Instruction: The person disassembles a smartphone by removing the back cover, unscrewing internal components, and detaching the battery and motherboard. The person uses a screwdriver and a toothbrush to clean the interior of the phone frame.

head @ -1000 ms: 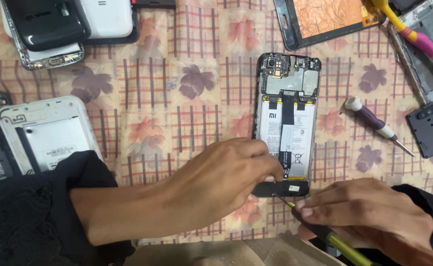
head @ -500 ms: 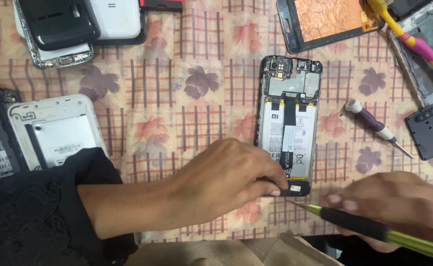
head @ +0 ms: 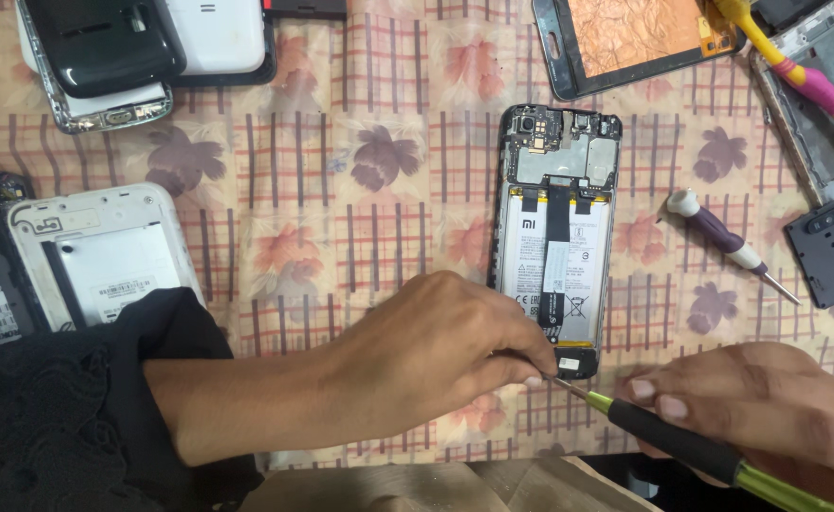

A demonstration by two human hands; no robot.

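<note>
One opened phone (head: 557, 256) is lying face down at centre on the flowered cloth (head: 360, 218), its shell holding a battery (head: 531, 270), a black ribbon cable (head: 555, 251) and a circuit board (head: 559, 142) at the far end. The left hand (head: 436, 356) is reaching across from the left, fingers curled and pressing on the phone's near end. The right hand (head: 768, 403) is lying at near right, fingers closed around a screwdriver (head: 663, 438), whose tip is touching the phone's near edge. A second, purple screwdriver (head: 725, 242) is lying to the right.
</note>
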